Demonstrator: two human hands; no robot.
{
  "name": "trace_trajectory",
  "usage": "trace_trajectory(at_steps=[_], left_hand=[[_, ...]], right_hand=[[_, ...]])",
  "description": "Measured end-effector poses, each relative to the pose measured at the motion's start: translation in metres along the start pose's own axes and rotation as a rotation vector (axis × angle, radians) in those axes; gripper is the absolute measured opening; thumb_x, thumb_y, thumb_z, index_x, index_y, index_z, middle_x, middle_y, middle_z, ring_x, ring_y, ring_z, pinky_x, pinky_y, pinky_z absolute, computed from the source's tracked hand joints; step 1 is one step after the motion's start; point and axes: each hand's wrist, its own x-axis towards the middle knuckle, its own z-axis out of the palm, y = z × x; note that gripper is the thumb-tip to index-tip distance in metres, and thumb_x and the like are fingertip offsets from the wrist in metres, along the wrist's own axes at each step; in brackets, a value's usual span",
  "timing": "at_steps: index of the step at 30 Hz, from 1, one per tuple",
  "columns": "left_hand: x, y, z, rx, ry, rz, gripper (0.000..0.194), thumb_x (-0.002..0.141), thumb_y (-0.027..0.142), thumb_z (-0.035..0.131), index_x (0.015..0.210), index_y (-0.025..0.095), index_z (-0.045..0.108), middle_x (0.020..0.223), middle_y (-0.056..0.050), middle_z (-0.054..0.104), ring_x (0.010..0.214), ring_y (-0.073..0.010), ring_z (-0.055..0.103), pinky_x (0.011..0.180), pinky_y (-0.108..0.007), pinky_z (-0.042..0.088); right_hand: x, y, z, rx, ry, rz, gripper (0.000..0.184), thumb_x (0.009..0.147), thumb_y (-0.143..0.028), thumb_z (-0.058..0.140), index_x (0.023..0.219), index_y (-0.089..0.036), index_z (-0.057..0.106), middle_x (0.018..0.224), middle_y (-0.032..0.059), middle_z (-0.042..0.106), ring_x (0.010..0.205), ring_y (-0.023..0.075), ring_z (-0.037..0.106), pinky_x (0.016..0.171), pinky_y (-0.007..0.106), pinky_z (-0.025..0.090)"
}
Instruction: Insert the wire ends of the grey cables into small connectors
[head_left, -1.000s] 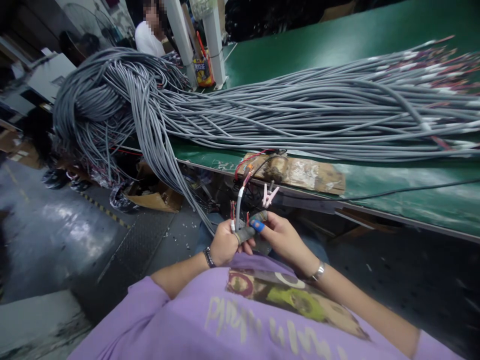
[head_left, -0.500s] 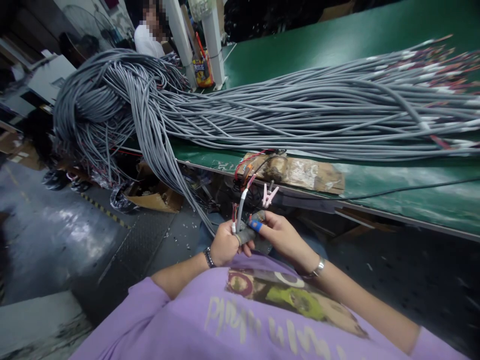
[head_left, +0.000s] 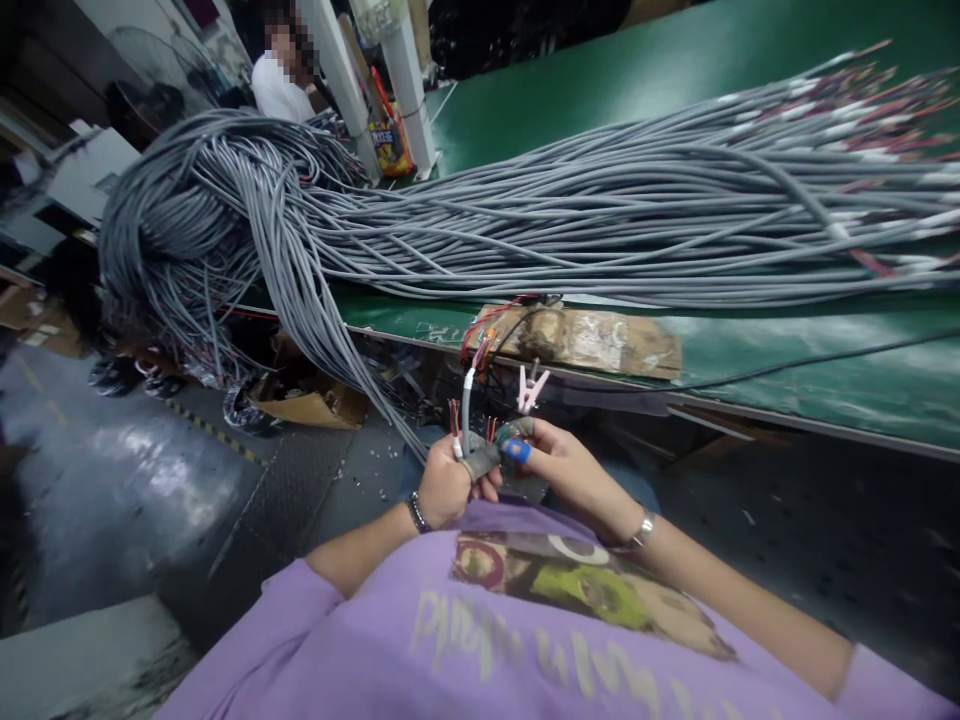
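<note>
My left hand is closed around a grey cable whose upper end has a white band and thin coloured wires. A second cable end with a white band and red wires sticks up beside it from the same grip. My right hand, with blue tape on its thumb and a grey covering on a finger, pinches near small reddish wire ends just right of the left hand. What lies between its fingertips is too small to make out. A pink clip stands at the bench edge above it.
A thick bundle of grey cables lies along the green bench and hangs over its left edge. Taped cardboard is fixed at the front edge. A cardboard box sits below. A person in white is at the back.
The view has shifted slightly. Small reddish wire ends now show more plainly between my hands, and my right fingertips have moved slightly. My left hand keeps its grip on the cables.
</note>
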Motion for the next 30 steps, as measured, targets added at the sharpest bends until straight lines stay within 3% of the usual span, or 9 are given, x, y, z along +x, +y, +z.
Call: trace_trajectory(at_steps=[12,30], left_hand=[[0.003,-0.002,-0.002,-0.039,0.036,0.03,0.043,0.059,0.051,0.077,0.055,0.015,0.053,0.046,0.0,0.06,0.031,-0.0089,0.051,0.03,-0.017,0.024],[-0.002,0.013,0.007,-0.103,0.113,0.102,0.044,0.056,0.052,0.077,0.056,0.016,0.053,0.041,0.002,0.055,0.028,-0.0076,0.045,0.03,-0.016,0.022]], right_hand=[[-0.004,0.001,0.006,0.065,0.096,0.014,0.048,0.047,-0.058,0.08,0.062,-0.018,0.058,0.052,-0.0054,0.053,0.049,0.0084,0.043,0.048,0.024,0.035],[-0.01,0.001,0.02,0.181,0.151,-0.014,0.054,0.048,-0.064,0.078,0.061,-0.019,0.051,0.046,-0.0078,0.048,0.046,0.0069,0.036,0.047,0.024,0.027]])
